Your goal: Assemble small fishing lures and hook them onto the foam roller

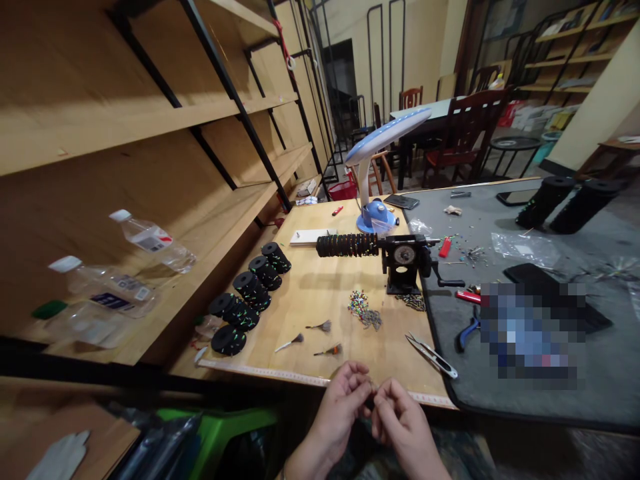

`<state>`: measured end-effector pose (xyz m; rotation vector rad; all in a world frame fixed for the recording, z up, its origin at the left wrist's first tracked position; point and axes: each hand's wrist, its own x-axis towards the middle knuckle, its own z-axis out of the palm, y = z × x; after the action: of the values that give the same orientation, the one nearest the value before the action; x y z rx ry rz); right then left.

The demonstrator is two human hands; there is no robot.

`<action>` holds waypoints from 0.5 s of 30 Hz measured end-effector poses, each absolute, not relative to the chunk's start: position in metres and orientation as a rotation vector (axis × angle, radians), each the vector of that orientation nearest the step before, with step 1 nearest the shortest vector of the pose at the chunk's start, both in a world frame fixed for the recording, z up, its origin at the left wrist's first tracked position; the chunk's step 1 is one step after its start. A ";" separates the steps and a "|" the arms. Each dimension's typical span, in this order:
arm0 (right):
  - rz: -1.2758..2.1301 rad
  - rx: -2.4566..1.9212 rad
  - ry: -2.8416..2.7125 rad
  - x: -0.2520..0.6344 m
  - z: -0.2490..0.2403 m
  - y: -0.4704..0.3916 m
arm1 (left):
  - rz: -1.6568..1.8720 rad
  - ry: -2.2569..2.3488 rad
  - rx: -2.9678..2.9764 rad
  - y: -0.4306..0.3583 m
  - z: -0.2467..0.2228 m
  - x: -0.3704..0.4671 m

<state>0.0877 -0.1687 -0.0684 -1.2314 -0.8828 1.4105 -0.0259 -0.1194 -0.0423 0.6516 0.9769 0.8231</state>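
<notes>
My left hand [347,400] and my right hand [397,413] meet just past the table's front edge, thumbs and forefingers pinched close together. Whatever lies between the fingertips is too small and too hidden to name. Beyond them on the wood lie several small tufted bundles [327,349], one with an orange band. Further back sit a pile of coloured beads [357,303] and a heap of small metal pieces [371,319]. Thread snips [433,357] rest to the right of my hands. A black hand-cranked winder [404,263] carries a row of black foam discs [347,245].
Several black foam spools [253,290] line the table's left side. A blue desk lamp [377,217] stands at the back. On the grey mat [500,400] lie blue-handled pliers [467,333], a red lighter [445,247] and two black rolls [585,207]. Shelves with plastic bottles [155,240] rise at left.
</notes>
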 end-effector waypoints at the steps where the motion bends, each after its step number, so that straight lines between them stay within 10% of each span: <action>1: 1.405 -1.235 -0.881 0.088 -0.068 -0.169 | 0.822 0.974 0.647 -0.119 -0.042 -0.026; 15: 1.409 -1.256 -0.878 0.088 -0.063 -0.167 | 0.809 0.980 0.681 -0.119 -0.041 -0.026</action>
<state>0.0884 -0.1670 -0.0634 -1.2563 -0.8781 1.4086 -0.0265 -0.1187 -0.0412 0.6806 0.9804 0.8091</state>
